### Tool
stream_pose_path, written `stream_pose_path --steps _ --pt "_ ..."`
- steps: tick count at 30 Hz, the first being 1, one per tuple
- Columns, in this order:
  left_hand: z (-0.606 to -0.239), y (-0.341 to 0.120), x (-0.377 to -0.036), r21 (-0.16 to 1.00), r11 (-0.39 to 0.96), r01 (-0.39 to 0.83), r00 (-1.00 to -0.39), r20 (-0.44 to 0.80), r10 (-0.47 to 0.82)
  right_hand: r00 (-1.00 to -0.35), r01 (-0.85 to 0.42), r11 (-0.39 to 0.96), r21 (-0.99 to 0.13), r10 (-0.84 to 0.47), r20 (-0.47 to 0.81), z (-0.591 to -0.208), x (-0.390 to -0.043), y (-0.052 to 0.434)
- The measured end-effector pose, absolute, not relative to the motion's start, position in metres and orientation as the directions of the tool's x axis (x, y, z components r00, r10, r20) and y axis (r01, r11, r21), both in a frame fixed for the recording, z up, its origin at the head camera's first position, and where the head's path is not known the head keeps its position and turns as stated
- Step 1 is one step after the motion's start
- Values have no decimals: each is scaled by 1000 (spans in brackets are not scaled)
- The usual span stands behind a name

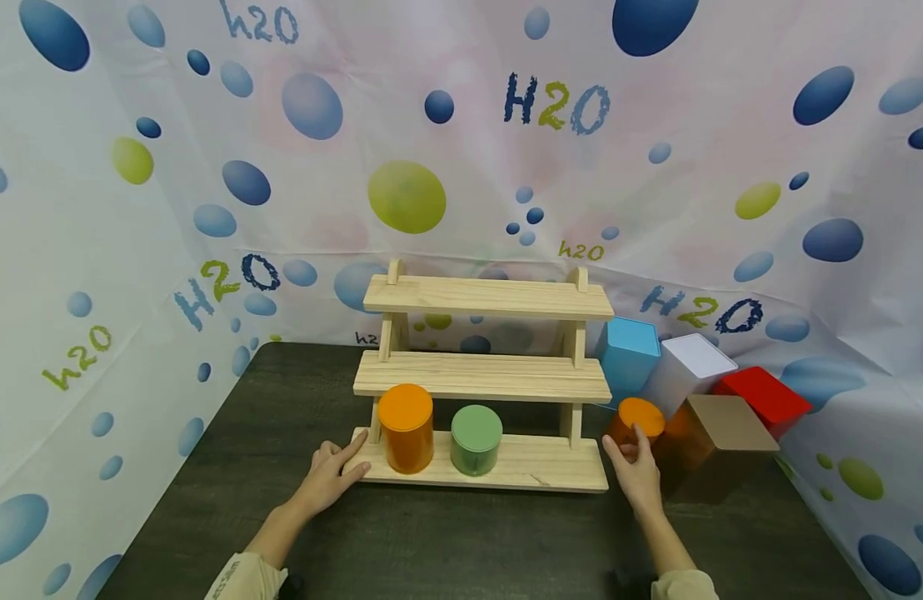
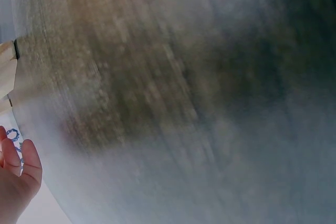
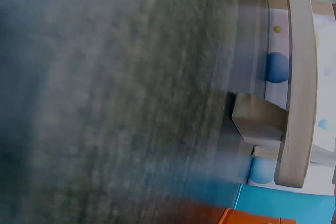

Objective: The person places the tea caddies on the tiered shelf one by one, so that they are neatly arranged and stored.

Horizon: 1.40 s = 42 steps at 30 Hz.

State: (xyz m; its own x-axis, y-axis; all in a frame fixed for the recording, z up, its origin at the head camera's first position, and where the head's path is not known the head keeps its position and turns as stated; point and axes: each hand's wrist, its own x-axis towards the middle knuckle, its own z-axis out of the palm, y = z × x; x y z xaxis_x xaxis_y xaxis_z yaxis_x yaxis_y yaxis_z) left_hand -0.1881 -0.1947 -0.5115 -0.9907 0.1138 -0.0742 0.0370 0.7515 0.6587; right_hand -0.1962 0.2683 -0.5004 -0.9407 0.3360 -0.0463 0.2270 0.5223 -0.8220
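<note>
A three-tier wooden shelf (image 1: 482, 375) stands on the dark table. My left hand (image 1: 328, 479) is at the left end of its bottom tier, thumb and index finger spread against the edge. In the left wrist view, only part of the left hand (image 2: 18, 182) shows. At the tier's right end is my right hand (image 1: 637, 475), thumb beside the shelf edge and index finger overlapping a short orange cylinder (image 1: 632, 417); contact there cannot be told. On the bottom tier stand a taller orange cylinder (image 1: 406, 429) and a green cylinder (image 1: 476, 442).
Right of the shelf cluster a blue box (image 1: 630, 354), a white box (image 1: 686, 375), a red box (image 1: 765, 400) and a brown-gold box (image 1: 712, 450). A curtain (image 1: 461, 125) printed with dots hangs behind the dark table (image 1: 461, 550).
</note>
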Motion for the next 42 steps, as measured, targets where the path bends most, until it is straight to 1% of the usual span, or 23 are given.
stream_pose_path --steps 6,9,13,17,22,25,33,42 --pt "-511 -195 -190 659 751 32 -990 -81 113 -941 210 555 -805 339 -12 -500 -190 265" --pt "-510 -195 -190 658 753 27 -990 -84 110 -930 188 579 -793 365 45 -502 -187 265" --pt "-509 -195 -190 658 753 25 -990 -87 109 -886 177 565 -806 448 120 -504 -186 264" --pt "-509 -195 -189 657 754 22 -990 -89 107 -837 169 501 -849 527 144 -505 -189 264" --pt "-509 -194 -188 653 757 27 -991 -82 106 -808 221 460 -860 580 103 -507 -192 266" --pt "-510 -194 -188 651 758 32 -991 -78 109 -810 256 468 -846 581 76 -510 -194 265" --pt "-511 -195 -187 648 760 39 -992 -66 107 -791 267 465 -844 606 84 -514 -196 261" --pt "-510 -194 -187 647 761 34 -991 -76 109 -804 351 474 -807 594 -1 -518 -204 264"
